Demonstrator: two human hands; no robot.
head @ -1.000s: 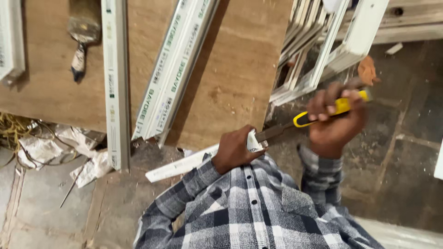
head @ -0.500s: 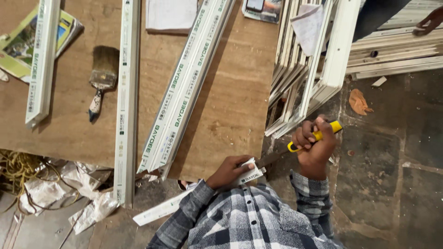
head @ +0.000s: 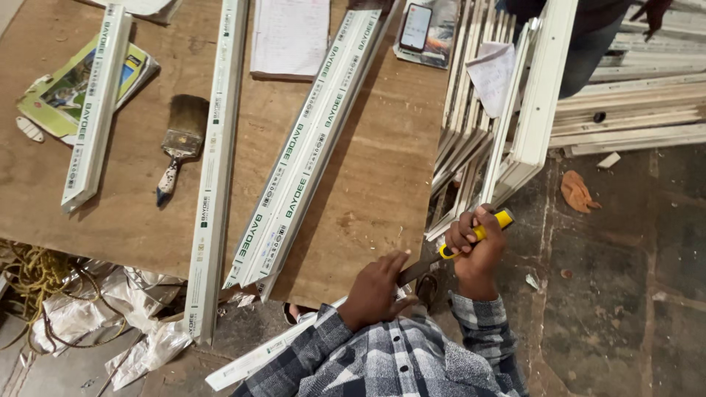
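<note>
Since half a second ago, both hands have dropped lower in the head view, and more of the wooden table [head: 147, 220] shows. Right hand [head: 476, 246] is closed around a yellow-handled tool [head: 471, 239], possibly a chisel, its blade angled down-left. Left hand [head: 375, 290] presses flat on a white plastic strip [head: 257, 356] just off the table's edge, touching the blade. A paintbrush [head: 180, 143] lies well apart.
</note>
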